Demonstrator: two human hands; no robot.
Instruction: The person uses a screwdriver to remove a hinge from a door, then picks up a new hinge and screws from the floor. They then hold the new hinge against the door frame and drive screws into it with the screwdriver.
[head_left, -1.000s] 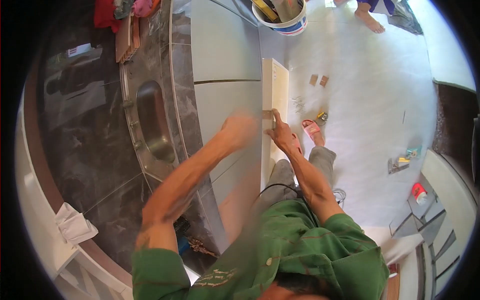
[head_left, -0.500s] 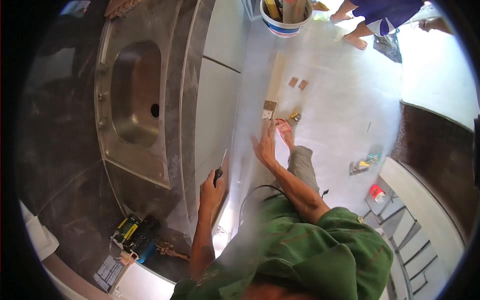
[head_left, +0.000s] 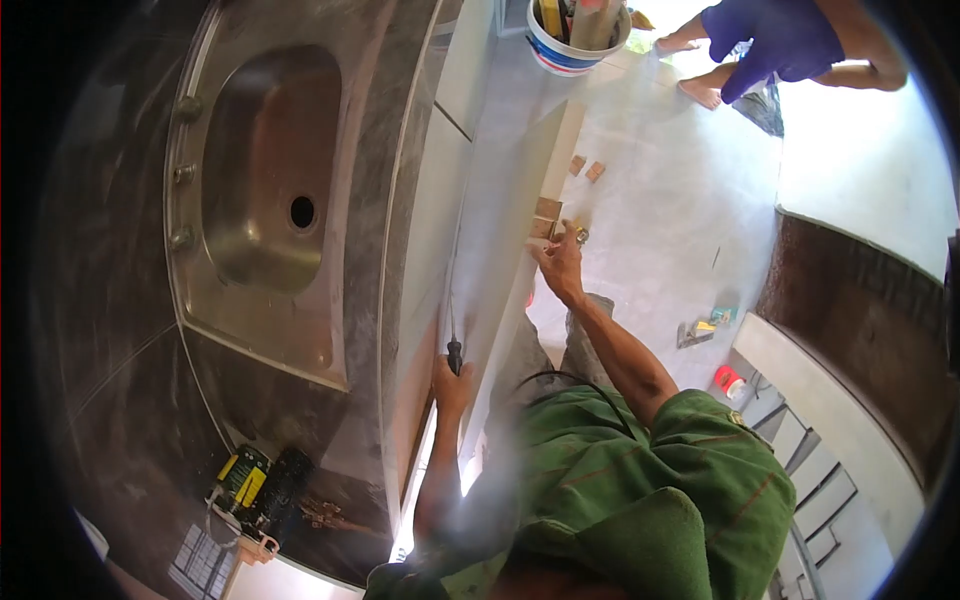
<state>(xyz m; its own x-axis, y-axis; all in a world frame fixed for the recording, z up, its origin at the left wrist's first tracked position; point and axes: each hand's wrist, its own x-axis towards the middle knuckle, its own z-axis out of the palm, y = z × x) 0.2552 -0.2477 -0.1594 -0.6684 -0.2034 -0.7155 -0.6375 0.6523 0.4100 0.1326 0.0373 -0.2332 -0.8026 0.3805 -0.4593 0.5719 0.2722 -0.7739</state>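
Observation:
My left hand (head_left: 453,388) is closed around the dark handle of a screwdriver (head_left: 454,356). Its thin shaft points up along the gap between the cabinet front (head_left: 425,215) and a pale door panel (head_left: 505,235). At the panel's outer edge, my right hand (head_left: 562,272) has its fingers curled against it, just below small brown pieces (head_left: 546,215) on that edge. Part of the grip is hidden by the hand itself. A small yellow item (head_left: 582,235) lies on the floor beside those fingers.
A steel sink (head_left: 270,180) is set in the dark counter at left. A green and black tool (head_left: 262,488) lies on the counter. The bucket (head_left: 575,55) holds tools. Another person's legs (head_left: 705,85) are at top right. A red container (head_left: 729,381) stands beside a white frame.
My left hand and screwdriver have moved toward the gap by the cabinet. The panel stands further out, and my right hand has gone from flat to curled at its edge.

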